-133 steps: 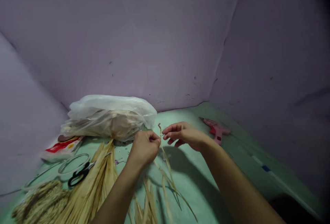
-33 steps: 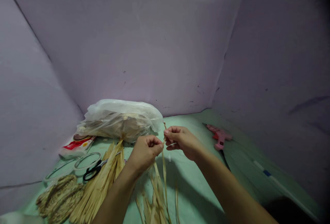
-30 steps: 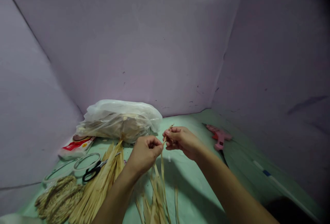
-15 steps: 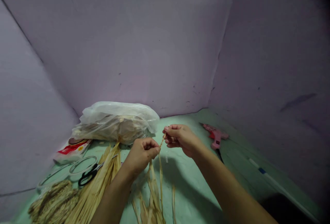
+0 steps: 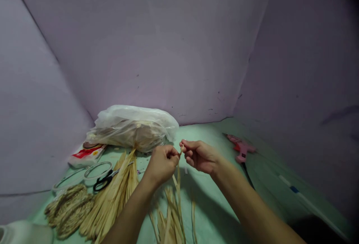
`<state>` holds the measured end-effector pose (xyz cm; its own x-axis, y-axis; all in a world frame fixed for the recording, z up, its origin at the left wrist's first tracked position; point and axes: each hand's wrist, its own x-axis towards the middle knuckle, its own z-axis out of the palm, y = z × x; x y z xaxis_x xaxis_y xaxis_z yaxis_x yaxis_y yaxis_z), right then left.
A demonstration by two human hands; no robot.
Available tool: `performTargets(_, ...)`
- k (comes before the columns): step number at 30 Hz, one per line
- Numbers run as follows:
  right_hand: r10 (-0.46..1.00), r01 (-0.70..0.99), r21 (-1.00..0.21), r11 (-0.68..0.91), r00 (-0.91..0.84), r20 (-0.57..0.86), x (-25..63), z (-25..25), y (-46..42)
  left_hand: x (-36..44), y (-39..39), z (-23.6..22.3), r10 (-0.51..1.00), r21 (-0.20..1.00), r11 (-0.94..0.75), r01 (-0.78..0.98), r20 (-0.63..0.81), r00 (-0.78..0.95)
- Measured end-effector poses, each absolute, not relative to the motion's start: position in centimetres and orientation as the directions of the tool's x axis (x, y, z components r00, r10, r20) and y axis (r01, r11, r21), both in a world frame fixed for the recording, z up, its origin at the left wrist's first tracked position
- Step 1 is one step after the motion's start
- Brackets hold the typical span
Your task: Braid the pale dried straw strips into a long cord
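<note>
Straw-coloured and thin, the fibre strip (image 5: 182,148) sits right between your two hands, above the green tabletop (image 5: 207,133), and both touch it, so neither is clearly nearer. Your right hand (image 5: 200,157) pinches its upper end between thumb and forefinger, the other fingers curled loosely below. Your left hand (image 5: 162,162) grips it just beneath and to the left, fingertips pressed together. That short held length slants up toward the right, while its long tails drop toward you over the loose strips (image 5: 168,221).
</note>
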<state>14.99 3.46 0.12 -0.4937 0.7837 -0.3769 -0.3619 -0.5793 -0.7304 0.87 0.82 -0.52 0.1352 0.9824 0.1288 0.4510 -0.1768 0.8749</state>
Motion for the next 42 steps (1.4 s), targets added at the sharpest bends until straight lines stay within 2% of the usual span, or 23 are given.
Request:
performTargets(3,0.806,-0.369,-0.744,-0.558,-0.456,-0.378,15.0,0.2,3.4,0.9,0.8,-0.5,0.989,0.888,-0.142,0.438,0.111,0.094)
performTargets(7,0.876,-0.257,-0.879,-0.401,-0.388,-0.286,15.2,0.2,3.2,0.9,0.6,0.0,0.992,0.920,-0.106,0.378,0.071,0.106)
performTargets(10,0.910,-0.183,-0.929,-0.323,-0.328,-0.252,15.3,0.0,3.2,0.9,0.5,0.1,0.993,0.933,-0.084,0.350,0.050,0.106)
performTargets(15,0.901,-0.166,-0.925,-0.341,-0.339,-0.271,15.1,-0.1,3.3,0.8,0.5,0.0,0.987,0.938,-0.086,0.337,0.033,0.159)
performTargets(22,0.822,-0.228,-0.828,-0.512,-0.411,-0.394,14.0,-0.4,3.0,0.9,0.5,0.1,0.971,0.871,-0.207,0.446,0.129,0.199)
performTargets(26,0.889,-0.219,-0.886,-0.409,-0.316,-0.332,14.3,-0.3,3.1,1.0,0.6,-0.1,0.980,0.872,-0.173,0.458,0.105,0.170)
performTargets(31,0.955,-0.135,-0.955,-0.263,-0.181,-0.237,14.8,0.1,3.3,1.0,0.6,-0.2,0.978,0.947,-0.034,0.320,-0.034,0.204)
performTargets(35,0.936,-0.143,-0.940,-0.308,-0.222,-0.273,14.6,0.3,3.1,1.0,0.4,0.2,0.972,0.967,0.068,0.247,-0.120,0.202)
performTargets(42,0.837,-0.204,-0.850,-0.486,-0.390,-0.385,14.2,-0.5,3.2,1.1,0.6,-0.1,0.978,0.967,0.025,0.252,-0.075,0.193)
